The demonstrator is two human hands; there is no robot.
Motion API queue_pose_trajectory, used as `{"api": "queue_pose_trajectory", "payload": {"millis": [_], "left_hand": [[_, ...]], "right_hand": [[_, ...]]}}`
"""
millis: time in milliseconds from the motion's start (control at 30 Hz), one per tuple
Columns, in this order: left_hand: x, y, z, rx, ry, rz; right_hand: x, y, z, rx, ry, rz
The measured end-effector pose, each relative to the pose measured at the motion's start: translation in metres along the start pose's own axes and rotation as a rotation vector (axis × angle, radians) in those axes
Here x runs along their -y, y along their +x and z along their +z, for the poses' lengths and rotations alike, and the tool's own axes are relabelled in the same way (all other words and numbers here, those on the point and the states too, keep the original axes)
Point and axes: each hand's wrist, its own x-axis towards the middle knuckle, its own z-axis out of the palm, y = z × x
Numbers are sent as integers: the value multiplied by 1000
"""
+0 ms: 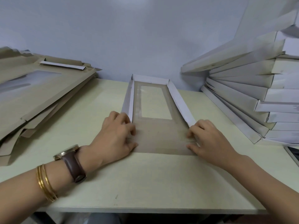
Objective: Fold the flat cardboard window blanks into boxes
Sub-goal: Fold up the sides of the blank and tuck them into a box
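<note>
Where the thing was: the box blank (160, 133) lay in the middle of the bench (145, 183), brown side up, window (155, 102) in the far half.
Long axis: ran straight away from the person toward the wall, so the short near end sat square across between the two hands.
What was already up: left side wall (127, 101), right side wall (179, 102) and far end wall (150, 79) stood raised; the near flap (161, 147) was flat on the bench.
Left hand (116, 136): at the near-left corner, fingers (129, 126) curled over the end of the left wall with the thumb down on the flat panel. It looked like a pinch on the cardboard there; any corner tab was hidden under the hand.
Right hand (208, 139): mirror image at the near-right corner, fingers (192, 132) bent with tips on the blank by the end of the right wall and the thumb on the flap edge.
Who's nearer: neither really, as each hand had its own corner.
The bit that matters: the unfolded flap lay toward the person from both sets of fingers, so my guess is the next fold comes up and away — toward the window.
Elsewhere: flat blanks (40, 91) piled on the left, folded boxes (242, 94) stacked on the right.
</note>
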Motion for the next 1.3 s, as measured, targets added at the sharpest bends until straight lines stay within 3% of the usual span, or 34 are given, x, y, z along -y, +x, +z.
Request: {"api": "queue_pose_trajectory", "payload": {"millis": [100,267,400,767,1067,1300], "left_hand": [[3,4,-2,-5,44,-123],[9,12,-6,196,-11,-250],[13,15,-9,289,-50,-208],[20,23,-8,297,-66,-120],[31,27,-17,395,-151,-95],[30,29,-18,400,-180,-114]], "right_hand": [[-5,3,1,-49,-12,57],[-19,10,6,74,46,125],[-23,12,8,143,86,101],[-29,19,1,214,119,-51],[-36,22,-18,404,144,-1],[-45,25,-16,358,175,-56]]}}
